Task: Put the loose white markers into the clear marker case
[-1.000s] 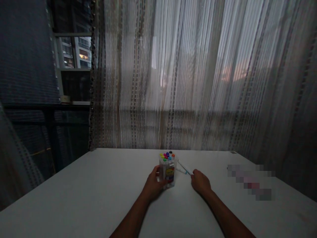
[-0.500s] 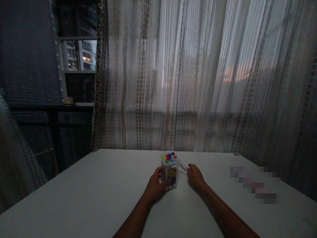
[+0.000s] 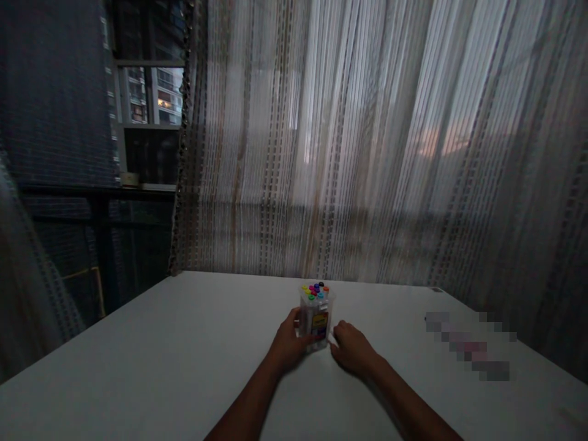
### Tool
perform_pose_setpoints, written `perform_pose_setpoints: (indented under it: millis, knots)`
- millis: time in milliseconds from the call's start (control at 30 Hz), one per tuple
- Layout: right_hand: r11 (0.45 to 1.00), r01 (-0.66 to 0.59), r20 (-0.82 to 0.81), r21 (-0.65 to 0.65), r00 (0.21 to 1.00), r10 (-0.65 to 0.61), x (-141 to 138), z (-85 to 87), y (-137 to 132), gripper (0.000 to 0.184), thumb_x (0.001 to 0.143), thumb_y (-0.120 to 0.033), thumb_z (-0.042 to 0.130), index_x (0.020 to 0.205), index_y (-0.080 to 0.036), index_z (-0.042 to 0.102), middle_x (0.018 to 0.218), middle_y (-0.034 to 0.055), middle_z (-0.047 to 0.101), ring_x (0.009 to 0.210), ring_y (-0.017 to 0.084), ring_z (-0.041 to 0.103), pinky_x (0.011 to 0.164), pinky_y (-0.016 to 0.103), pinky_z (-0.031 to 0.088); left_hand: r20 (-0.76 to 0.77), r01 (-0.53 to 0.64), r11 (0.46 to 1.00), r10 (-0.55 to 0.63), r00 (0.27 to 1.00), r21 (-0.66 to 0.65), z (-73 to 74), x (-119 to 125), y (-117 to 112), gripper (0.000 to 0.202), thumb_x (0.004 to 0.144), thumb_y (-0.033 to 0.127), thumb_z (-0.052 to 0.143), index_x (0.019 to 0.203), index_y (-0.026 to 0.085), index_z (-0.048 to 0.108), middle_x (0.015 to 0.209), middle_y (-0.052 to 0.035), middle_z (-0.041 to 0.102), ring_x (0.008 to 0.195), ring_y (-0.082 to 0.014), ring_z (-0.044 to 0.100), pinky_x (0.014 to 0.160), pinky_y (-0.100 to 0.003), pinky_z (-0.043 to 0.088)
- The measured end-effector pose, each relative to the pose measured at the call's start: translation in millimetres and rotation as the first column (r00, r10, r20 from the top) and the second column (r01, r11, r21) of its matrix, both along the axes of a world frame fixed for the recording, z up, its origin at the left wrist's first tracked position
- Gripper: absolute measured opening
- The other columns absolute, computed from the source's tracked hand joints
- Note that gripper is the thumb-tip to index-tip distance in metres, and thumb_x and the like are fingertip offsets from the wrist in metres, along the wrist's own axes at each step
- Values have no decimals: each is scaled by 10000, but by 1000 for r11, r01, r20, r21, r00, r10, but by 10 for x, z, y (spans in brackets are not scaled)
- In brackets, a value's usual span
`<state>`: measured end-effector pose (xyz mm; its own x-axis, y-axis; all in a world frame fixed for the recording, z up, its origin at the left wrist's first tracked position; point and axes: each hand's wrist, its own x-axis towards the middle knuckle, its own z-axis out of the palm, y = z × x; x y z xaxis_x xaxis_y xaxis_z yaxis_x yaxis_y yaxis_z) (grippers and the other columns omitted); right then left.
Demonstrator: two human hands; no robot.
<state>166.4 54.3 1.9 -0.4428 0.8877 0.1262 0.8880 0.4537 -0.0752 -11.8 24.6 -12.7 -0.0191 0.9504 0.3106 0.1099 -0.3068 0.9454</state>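
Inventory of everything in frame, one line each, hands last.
marker box: 1, clear with a coloured label, table centre, upright
marker caps: several, mixed colours, sticking out of the box top
table: 1, white, foreground
curtain: 1, sheer striped, behind the table
window: 1, far left, buildings outside
blurred patch: 1, right on the table, cannot tell
left hand: 1, gripping the box's left side
right hand: 1, curled beside the box's right base

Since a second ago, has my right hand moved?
Yes. The right hand has come leftward, from off to the right of the marker box to right beside it.
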Motion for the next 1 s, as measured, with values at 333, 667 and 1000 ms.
perform_pose_setpoints:
  millis: [333,667,1000]
  knots:
    - [995,28,-464,-95,883,-69,255,-119,-31,195,787,-243,387,740,-166,560,788,69,637,738,167,563,664,257,381,-28,18,1000,-18,999,-8,-25,-7,0,643,560,311,791,1119,185,500,1128,-110,613,977,-243,560,775,-314,445]
    - [950,-180,-943,-255,263,-204,261,-248,103,361,737,-566,442,658,-216,406,447,-79,420,348,81,357,369,216,289,-52,-17,1000,17,999,-13,-28,-4,-3,618,572,257,774,1123,200,502,1172,-105,590,988,-239,548,782,-317,429]
    - [956,-197,-974,-216,108,-198,279,-57,18,445,639,-609,595,595,-183,474,497,-24,502,423,97,449,421,241,376,-61,10,1000,-10,998,3,29,20,-44,601,569,280,777,1098,188,507,1147,-115,603,992,-242,553,777,-315,438]
